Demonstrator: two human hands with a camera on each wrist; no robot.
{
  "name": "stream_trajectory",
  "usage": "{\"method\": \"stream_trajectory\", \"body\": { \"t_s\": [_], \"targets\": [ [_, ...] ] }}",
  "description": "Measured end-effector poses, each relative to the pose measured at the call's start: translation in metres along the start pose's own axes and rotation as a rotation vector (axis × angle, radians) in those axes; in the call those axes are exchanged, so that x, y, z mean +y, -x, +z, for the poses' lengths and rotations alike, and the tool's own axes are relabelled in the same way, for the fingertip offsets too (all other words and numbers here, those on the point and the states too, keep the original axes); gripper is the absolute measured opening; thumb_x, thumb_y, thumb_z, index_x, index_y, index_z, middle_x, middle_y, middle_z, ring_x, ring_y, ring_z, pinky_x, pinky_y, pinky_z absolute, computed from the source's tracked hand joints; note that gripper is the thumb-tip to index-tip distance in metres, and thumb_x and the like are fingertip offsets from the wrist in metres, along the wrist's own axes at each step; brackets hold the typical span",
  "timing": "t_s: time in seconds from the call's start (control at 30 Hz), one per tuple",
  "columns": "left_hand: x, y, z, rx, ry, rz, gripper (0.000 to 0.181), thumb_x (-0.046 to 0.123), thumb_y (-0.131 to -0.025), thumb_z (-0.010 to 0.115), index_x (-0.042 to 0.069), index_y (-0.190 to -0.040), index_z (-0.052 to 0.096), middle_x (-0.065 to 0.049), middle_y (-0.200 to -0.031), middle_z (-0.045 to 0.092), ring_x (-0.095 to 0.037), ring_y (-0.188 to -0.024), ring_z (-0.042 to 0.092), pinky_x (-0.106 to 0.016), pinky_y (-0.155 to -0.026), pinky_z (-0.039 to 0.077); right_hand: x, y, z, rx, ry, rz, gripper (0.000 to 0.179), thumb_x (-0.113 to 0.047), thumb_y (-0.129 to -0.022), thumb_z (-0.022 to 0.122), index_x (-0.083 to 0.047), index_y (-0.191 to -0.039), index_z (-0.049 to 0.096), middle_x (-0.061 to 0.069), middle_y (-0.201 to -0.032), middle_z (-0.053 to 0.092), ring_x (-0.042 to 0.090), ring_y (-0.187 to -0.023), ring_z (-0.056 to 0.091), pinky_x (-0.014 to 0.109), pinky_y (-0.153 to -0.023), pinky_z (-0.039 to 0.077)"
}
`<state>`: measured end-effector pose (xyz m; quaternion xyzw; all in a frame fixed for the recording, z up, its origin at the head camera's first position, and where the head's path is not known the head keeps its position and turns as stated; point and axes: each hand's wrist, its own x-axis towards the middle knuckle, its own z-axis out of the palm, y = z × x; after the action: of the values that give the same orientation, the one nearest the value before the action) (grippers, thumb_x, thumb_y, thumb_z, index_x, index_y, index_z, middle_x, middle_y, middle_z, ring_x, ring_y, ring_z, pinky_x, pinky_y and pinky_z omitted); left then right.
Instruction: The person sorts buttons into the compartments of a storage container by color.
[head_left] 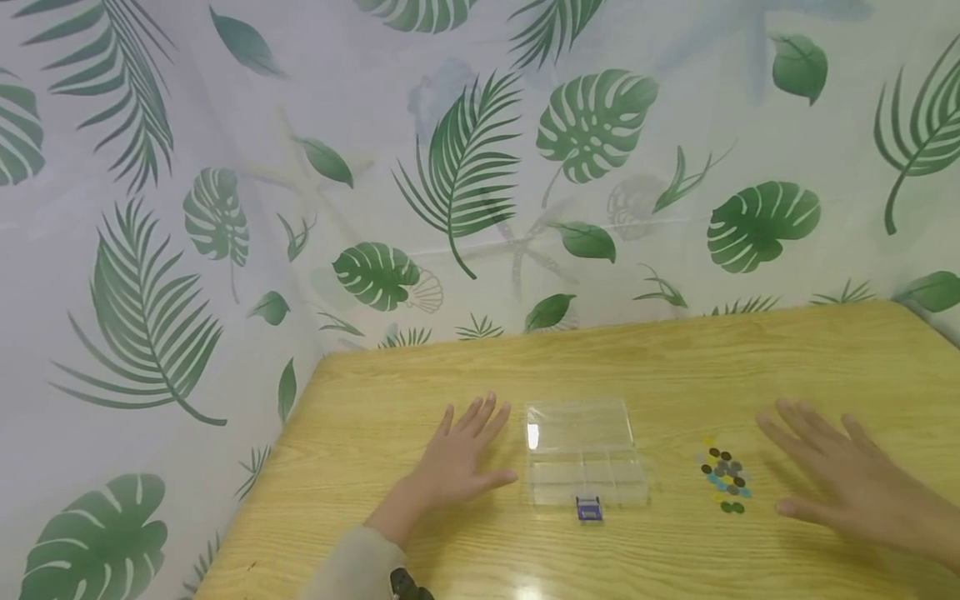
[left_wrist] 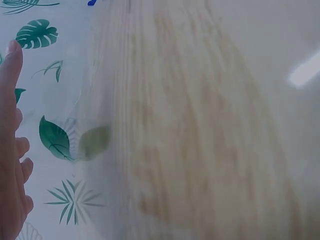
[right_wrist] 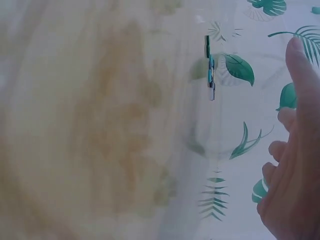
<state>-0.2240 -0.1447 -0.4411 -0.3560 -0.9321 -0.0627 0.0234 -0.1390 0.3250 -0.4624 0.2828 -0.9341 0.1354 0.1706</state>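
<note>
A clear rectangular plastic box [head_left: 583,467] lies beside the left hand's [head_left: 457,462] fingers, round multicoloured discs [head_left: 724,469] near the right hand's [head_left: 847,475]; both spread, empty.

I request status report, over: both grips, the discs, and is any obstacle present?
Left grip and right grip empty. Discs outside box, between it and right grip. No obstacle seen between discs and box.

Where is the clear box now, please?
In the head view, the clear box lies on the table, right of the left hand, left of the coloured discs.
</note>
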Motion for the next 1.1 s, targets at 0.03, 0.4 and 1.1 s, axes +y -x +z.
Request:
{"method": "stream_trajectory", "body": {
  "t_s": [0.03,0.4,1.1],
  "targets": [
    [0.001,-0.001,0.002,-0.001,-0.002,0.002,0.089,0.075,-0.088,0.023,0.016,-0.153,0.010,-0.014,-0.158,0.010,-0.031,-0.145,0.011,-0.062,-0.113,0.008,0.000,0.000,0.001,0.001,-0.047,0.000,0.098,-0.036,-0.075,0.077,-0.013,-0.152,0.020,-0.002,-0.159,-0.005,0.004,-0.142,-0.013,0.066,-0.105,-0.017],
    [0.017,-0.007,0.014,-0.039,0.075,-0.063,0.081,0.064,-0.092,0.039,0.019,-0.153,0.012,-0.012,-0.159,0.008,-0.032,-0.145,0.011,-0.063,-0.112,0.006,-0.010,0.007,0.010,0.008,-0.325,0.036,0.079,-0.012,-0.079,0.074,-0.007,-0.146,0.034,-0.017,-0.157,0.000,-0.009,-0.139,-0.004,0.026,-0.113,-0.015],
    [0.029,-0.001,0.033,-0.013,0.359,-0.119,0.064,0.052,-0.096,0.042,0.026,-0.151,0.021,-0.011,-0.157,0.014,-0.030,-0.145,0.010,-0.060,-0.113,0.002,-0.026,0.012,0.030,0.031,-0.572,0.158,0.061,-0.001,-0.080,0.070,-0.006,-0.138,0.049,-0.014,-0.157,0.016,-0.009,-0.138,0.000,0.006,-0.105,-0.011]
  ]
}}
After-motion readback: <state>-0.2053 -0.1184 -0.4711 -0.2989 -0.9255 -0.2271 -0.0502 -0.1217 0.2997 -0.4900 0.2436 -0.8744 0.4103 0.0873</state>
